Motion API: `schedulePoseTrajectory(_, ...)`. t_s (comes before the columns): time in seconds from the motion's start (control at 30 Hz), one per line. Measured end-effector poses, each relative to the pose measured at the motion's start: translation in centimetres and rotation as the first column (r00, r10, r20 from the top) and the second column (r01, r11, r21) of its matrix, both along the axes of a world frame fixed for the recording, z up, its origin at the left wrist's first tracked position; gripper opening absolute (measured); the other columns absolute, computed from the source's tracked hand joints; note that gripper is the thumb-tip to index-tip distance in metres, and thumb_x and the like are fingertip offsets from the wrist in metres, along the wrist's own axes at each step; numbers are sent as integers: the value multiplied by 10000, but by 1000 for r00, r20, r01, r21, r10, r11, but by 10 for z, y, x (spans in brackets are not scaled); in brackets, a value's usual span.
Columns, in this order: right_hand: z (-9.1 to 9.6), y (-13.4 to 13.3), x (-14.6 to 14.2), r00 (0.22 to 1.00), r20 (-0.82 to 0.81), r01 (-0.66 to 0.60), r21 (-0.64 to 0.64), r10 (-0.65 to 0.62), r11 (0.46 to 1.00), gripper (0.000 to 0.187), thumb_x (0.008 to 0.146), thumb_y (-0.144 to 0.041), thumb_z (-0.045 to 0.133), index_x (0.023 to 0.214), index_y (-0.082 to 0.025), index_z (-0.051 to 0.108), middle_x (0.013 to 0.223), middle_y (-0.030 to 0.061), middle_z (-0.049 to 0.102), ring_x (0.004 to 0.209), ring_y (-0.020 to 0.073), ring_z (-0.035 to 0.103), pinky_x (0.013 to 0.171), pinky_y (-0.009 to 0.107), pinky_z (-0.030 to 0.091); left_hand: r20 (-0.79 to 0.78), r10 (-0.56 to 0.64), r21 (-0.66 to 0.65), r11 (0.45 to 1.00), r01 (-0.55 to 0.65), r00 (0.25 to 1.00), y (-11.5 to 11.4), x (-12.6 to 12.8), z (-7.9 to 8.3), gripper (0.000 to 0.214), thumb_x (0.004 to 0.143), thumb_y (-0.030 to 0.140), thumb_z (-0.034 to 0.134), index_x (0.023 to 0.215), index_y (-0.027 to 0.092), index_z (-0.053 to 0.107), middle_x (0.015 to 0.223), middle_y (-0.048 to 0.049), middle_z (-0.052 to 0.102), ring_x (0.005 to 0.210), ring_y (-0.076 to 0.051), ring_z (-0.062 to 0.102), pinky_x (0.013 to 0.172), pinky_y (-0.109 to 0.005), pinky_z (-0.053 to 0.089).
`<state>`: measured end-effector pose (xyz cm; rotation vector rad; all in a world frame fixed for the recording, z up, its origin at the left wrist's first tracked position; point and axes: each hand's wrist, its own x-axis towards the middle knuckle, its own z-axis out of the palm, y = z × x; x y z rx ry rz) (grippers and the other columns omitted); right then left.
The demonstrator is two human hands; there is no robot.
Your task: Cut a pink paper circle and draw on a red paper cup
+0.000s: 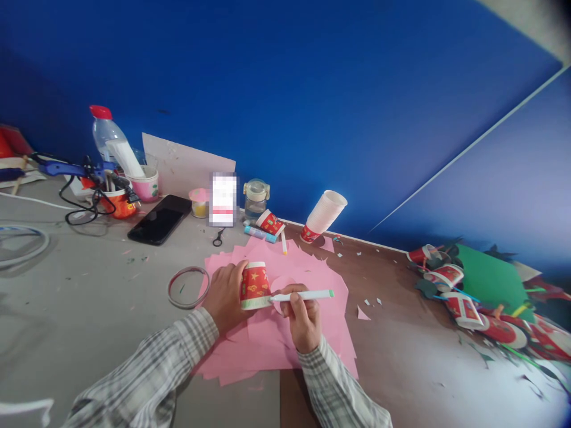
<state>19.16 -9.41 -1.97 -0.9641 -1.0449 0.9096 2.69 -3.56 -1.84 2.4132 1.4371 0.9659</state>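
Note:
My left hand [225,294] is wrapped round a red paper cup [254,285] with gold and green patterns, standing mouth-down on pink paper [267,339]. My right hand [303,318] pinches a white marker [307,295] with a green end cap. The marker's tip touches the base rim of the cup, on the cup's right side. Both sleeves are grey plaid.
A tape ring [188,287] lies left of the pink paper. Behind it lie a black phone [159,219], small scissors [218,238], a glue stick [259,233], a tipped red cup [270,222], a stack of white cups [325,215] and a water bottle [110,142]. Finished cup crafts [464,297] and green paper [488,279] crowd the right.

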Motion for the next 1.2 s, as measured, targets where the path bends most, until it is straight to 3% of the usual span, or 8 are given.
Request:
schedulePoseTrajectory(0.4,8,-1,-3,995,90,34,19,-36,999,271,809,-399,504,752,-167,632,423,-66,429,372,122,396,408,245,351,-5,-1,5,1000,1,1000,0,0,0,812,509,557,629,1162,180,327,923,-68,539,838,-260,508,771,-433,435)
schedulePoseTrajectory(0.67,5,-4,-3,997,71,-20,-4,21,1000,249,804,-380,523,764,-171,652,429,-54,461,368,113,373,405,237,328,-1,-4,28,1000,4,1000,0,0,-1,817,527,570,612,1176,175,311,913,-74,536,834,-265,509,750,-427,436)
schedulePoseTrajectory(0.93,8,0,-2,995,68,72,-36,-69,997,304,797,-431,501,723,-164,625,403,-67,434,360,116,391,396,229,320,27,-6,-24,1000,7,1000,-1,1,3,852,506,633,605,1174,188,319,925,-74,535,836,-277,511,749,-444,429)
schedulePoseTrajectory(1.2,7,-1,-4,998,54,37,-34,-35,999,301,794,-425,510,715,-162,633,395,-73,420,352,115,385,402,238,347,21,-4,0,1000,4,1000,0,0,1,837,517,624,600,1170,179,326,908,-71,533,832,-269,508,757,-440,429)
